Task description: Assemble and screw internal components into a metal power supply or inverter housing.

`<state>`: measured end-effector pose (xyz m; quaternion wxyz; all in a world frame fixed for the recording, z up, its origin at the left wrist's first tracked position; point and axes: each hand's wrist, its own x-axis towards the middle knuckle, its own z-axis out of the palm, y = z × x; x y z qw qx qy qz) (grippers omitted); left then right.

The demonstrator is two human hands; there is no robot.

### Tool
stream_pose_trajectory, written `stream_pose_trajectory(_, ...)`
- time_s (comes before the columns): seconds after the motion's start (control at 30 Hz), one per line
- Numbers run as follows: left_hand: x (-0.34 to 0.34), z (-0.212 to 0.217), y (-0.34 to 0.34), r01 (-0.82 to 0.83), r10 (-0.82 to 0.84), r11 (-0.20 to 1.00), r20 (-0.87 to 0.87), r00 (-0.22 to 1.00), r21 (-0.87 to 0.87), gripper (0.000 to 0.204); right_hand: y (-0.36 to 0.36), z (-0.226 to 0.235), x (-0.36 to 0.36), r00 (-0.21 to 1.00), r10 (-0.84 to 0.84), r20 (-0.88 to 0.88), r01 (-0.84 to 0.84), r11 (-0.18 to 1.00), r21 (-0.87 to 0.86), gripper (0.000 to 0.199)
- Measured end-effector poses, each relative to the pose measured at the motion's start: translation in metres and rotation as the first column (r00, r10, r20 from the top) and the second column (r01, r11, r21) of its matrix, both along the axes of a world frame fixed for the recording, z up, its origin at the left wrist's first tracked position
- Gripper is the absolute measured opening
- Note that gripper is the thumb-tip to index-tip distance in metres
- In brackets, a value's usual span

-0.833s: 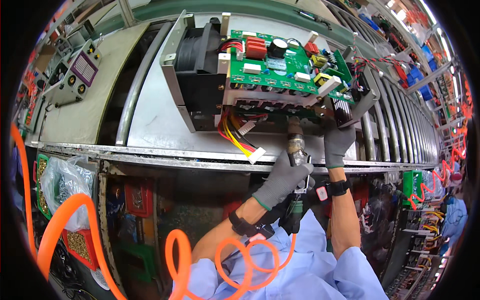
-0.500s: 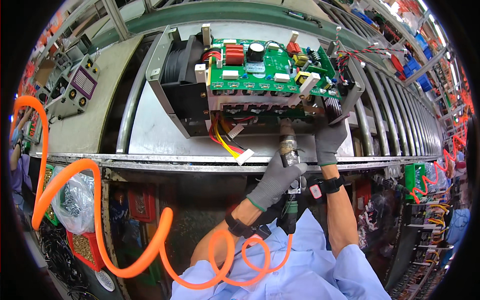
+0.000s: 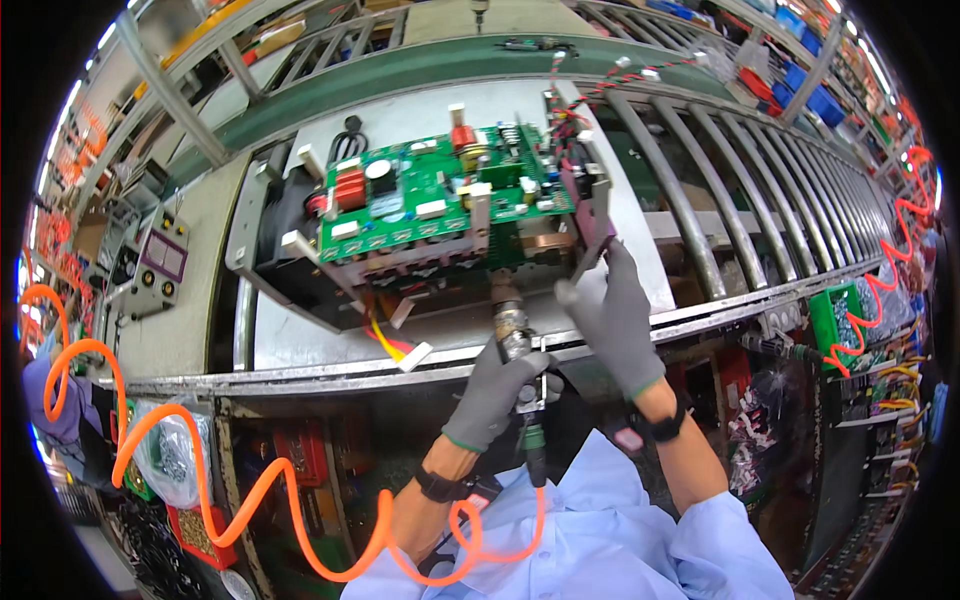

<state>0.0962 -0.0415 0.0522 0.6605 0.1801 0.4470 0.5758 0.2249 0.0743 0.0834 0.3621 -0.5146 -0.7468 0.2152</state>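
1. Hose (image 3: 250, 500), orange coiled air line, far left of both hands; loops run low across frame and end at base of the driver, below L fingers.
2. Wire bundle w/ white plug (image 3: 412, 356), red/yellow leads, hangs from unit's front edge, just left of and above L fingers.
3. Left hand (image 3: 497, 392), grey glove, black wristband. Fingers wrapped tight round body of pneumatic screwdriver (image 3: 516, 350); grip closed, no gap seen.
4. Driver held upright, metal nose rising from top of L fist, tip up against front lower edge of the unit, directly above L fingers. Whether bit is seated in a screw: can't tell.
5. Unit: green circuit board (image 3: 440, 205) on black-and-metal chassis (image 3: 262, 240), tilted, resting on grey bench top (image 3: 330, 340). Sits above both hands.
6. Right hand (image 3: 615, 320), grey glove, just right of driver nose. Fingers narrow, closed on unit's right-hand metal bracket (image 3: 592, 225), fingertips pointing up-left; thumb side toward driver.
7. Roller conveyor (image 3: 700, 230), metal bars, right of and beyond R fingers.
8. Second orange coil (image 3: 880, 290) far right, well apart from R hand.
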Motion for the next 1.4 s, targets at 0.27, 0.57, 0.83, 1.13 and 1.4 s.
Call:
stream_pose_trajectory(0.27,0.010,0.013,-0.007,-0.063,0.045,0.993,-0.179,0.983,-0.096,0.033,-0.120,0.141,0.032,0.477,0.877,0.056,-0.830,0.429,0.357,0.025)
stream_pose_trajectory(0.57,0.023,0.004,-0.001,-0.082,0.054,0.986,-0.187,0.981,-0.145,0.038,-0.113,0.133,0.064,0.523,0.849,0.078,-0.801,0.459,0.385,0.025)
stream_pose_trajectory(0.83,0.013,0.004,-0.008,-0.087,0.062,0.988,-0.191,0.980,-0.129,0.038,-0.044,0.109,0.090,0.545,0.798,0.257,-0.836,0.541,0.092,0.020)
stream_pose_trajectory(1.13,0.012,0.005,-0.011,-0.014,0.004,0.996,-0.121,0.993,-0.086,0.031,0.082,-0.027,0.066,0.858,0.271,0.436,-0.295,0.955,-0.013,0.020)
stream_pose_trajectory(1.4,0.002,0.009,-0.024,0.063,-0.067,0.994,-0.039,0.997,-0.091,0.032,0.062,-0.037,0.070,0.957,0.274,-0.092,-0.286,0.941,-0.181,0.016)
